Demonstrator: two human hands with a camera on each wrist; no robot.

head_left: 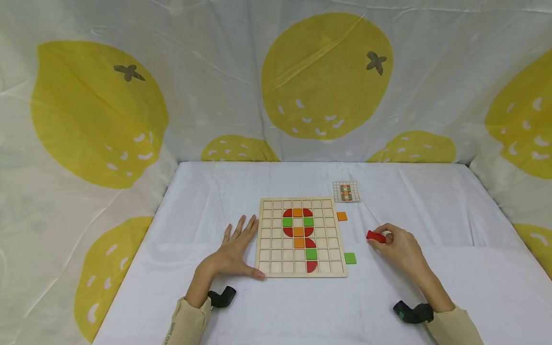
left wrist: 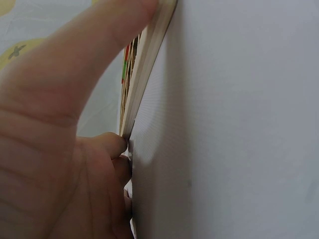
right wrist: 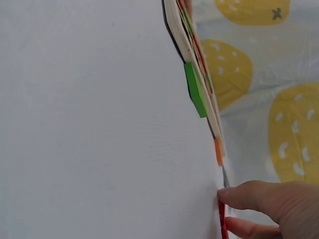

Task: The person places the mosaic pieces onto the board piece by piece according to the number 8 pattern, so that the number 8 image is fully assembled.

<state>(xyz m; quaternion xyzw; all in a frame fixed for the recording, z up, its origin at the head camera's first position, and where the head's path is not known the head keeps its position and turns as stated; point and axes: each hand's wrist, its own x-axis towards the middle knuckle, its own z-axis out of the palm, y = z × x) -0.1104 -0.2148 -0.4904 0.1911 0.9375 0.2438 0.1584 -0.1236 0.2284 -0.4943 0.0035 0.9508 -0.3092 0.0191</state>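
A wooden grid board (head_left: 267,243) lies flat on the table, with red quarter-round, orange square and green square tiles set in its middle cells. Along its left side my left hand (head_left: 233,251) rests with fingers spread, fingertips and thumb at the board's edge. In the left wrist view the thumb (left wrist: 94,50) reaches up to that edge. To the right of the board, my right hand (head_left: 401,249) pinches a red tile (head_left: 376,236) between thumb and fingers. The right wrist view shows the red tile (right wrist: 222,219) at the white cloth; its full shape is partly hidden.
A small pattern card (head_left: 346,191) lies beyond the board's upper right corner. Just off its right edge are a loose orange square tile (head_left: 342,216) and a loose green square tile (head_left: 350,258). Lemon-print cloth (head_left: 327,76) hangs behind the white-covered table.
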